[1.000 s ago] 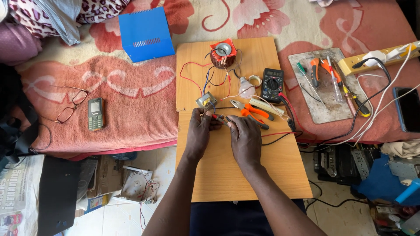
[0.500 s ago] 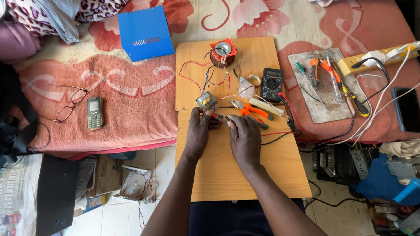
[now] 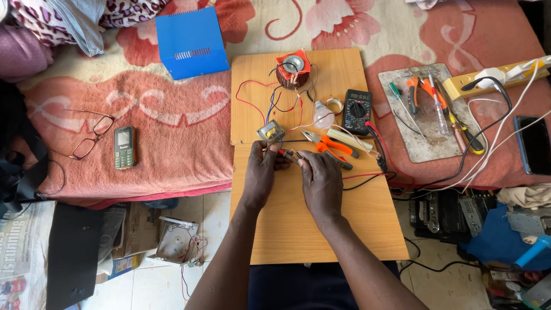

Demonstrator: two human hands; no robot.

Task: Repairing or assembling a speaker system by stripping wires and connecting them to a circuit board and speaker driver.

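I count two wooden boards [image 3: 344, 224], one multimeter [image 3: 357, 111], one bulb [image 3: 322, 115] and one toroidal coil [image 3: 293, 69]. One mobile phone [image 3: 123, 147], one pair of glasses [image 3: 92, 135].

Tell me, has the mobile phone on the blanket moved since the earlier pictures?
No. The mobile phone lies at the same spot on the red blanket, just right of the eyeglasses, as it did in both earlier pictures.

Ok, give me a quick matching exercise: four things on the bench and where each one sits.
Things:
1. Black handheld multimeter
2. Orange-handled pliers
3. Blue metal cover
4. Small dark mobile phone

Places:
A. On the blanket, beside the spectacles
B. Far left of the wooden board
C. Just beyond the right hand
D. Right of the white bulb

Pairs: 1-D, 2-C, 3-B, 4-A
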